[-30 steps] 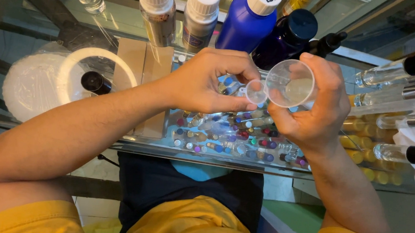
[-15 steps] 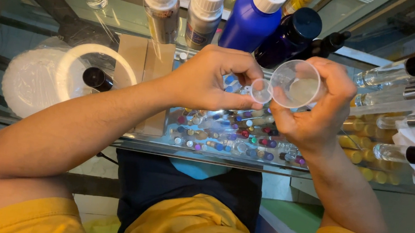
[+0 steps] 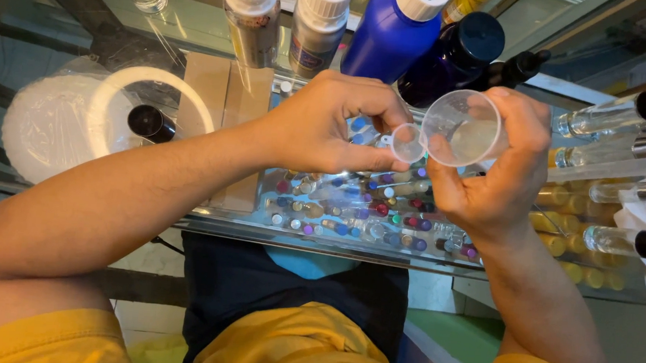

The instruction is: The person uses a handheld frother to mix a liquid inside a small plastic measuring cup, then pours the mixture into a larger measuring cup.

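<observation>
Clear plastic cup (image 3: 462, 127), gripped closed in right hand (image 3: 494, 178), tilts toward small funnel (image 3: 407, 143) pinched by left hand (image 3: 319, 124); liquid may spill onto glass desk (image 3: 219, 38).

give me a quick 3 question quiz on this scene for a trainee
1. True or false: the right hand holds the clear plastic measuring cup tilted toward the other hand.
2. Which hand pinches the small clear funnel-like piece? A left B right
3. Fill in: the tall blue plastic bottle has a ___ cap.

Key: 1 true. 2 A, the left hand. 3 white.
</observation>
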